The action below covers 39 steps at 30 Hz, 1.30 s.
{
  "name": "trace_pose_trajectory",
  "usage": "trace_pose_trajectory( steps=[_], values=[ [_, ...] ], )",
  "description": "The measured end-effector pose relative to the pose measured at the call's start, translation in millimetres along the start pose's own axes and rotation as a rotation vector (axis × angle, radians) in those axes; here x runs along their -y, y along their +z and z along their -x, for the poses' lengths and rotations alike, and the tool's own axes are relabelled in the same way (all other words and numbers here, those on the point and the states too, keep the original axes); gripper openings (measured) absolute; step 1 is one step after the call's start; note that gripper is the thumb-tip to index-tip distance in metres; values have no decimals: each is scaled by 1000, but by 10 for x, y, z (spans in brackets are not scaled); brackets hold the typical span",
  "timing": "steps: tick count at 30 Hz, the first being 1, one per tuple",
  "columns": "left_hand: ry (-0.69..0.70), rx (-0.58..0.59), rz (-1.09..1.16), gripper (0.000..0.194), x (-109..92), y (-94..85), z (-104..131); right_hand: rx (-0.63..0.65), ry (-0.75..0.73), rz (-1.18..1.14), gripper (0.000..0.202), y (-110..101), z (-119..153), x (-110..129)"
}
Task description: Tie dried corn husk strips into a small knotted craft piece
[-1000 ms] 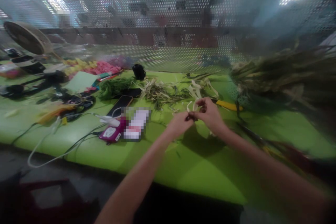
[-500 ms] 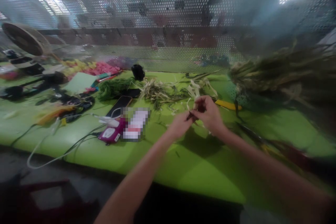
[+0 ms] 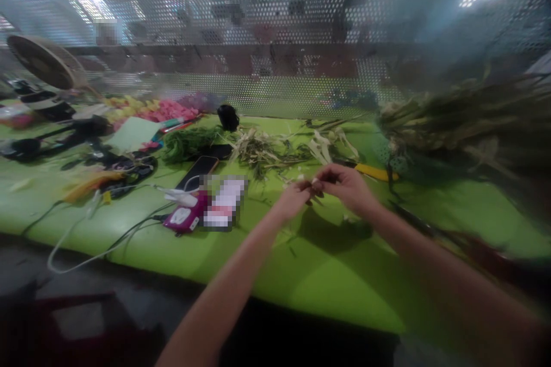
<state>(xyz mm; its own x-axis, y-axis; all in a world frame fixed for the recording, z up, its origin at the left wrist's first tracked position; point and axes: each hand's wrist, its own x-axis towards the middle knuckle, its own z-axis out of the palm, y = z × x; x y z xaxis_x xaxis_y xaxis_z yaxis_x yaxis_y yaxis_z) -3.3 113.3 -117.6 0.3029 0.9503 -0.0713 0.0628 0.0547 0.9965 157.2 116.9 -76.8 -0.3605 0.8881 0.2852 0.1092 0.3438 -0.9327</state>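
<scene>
My left hand [image 3: 293, 199] and my right hand [image 3: 348, 188] meet fingertip to fingertip above the green table. Both are closed in a pinch around a small pale piece [image 3: 315, 182], mostly covered by the fingers; it looks like dried plant strip, though its exact kind is unclear. Just beyond the hands lie pale dried husk-like strips [image 3: 321, 148]. A heap of dried plant scraps [image 3: 253, 148] spreads to their left. Near my right hand rests a tool with a yellow handle [image 3: 375, 171].
To the left are a phone [image 3: 200, 171], a magenta power adapter [image 3: 185, 215] with cables, green plant material [image 3: 189, 143] and a black cylindrical object [image 3: 228, 118]. A large dried plant bundle [image 3: 465, 120] fills the right. A perforated screen [image 3: 267, 89] stands behind.
The fingertips have come closer together and the right hand has lowered slightly. A pale curl that stuck up above the fingers no longer shows. The view has shifted slightly.
</scene>
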Motion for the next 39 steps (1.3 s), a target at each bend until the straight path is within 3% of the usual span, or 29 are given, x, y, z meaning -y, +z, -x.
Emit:
trace_pose_trajectory(
  steps=[2,6,9,12,17,20,29,39],
  values=[
    [61,-21,-118,16,29,-23,-14,44,-32,116,20,-12,-2,1],
    [210,-72,-371,15,2,-48,1,-5,-110,279,15,-39,-8,-55],
    [219,-78,-437,18,-68,-52,38,-29,-134,378,12,-63,-11,-79],
    [206,-63,-409,18,-126,-59,62,-39,-134,430,11,-77,-17,-68],
    [221,-128,-140,27,-168,-78,70,-68,-131,454,9,-81,-30,-33],
    [208,-109,-62,21,-189,-88,85,-85,-134,473,9,-85,-32,-23],
    [323,-123,-221,16,-150,-116,78,-77,-214,560,7,-109,-16,5],
    [309,-122,-224,16,-136,-125,76,-2,-306,756,14,-120,6,73]
  ],
)
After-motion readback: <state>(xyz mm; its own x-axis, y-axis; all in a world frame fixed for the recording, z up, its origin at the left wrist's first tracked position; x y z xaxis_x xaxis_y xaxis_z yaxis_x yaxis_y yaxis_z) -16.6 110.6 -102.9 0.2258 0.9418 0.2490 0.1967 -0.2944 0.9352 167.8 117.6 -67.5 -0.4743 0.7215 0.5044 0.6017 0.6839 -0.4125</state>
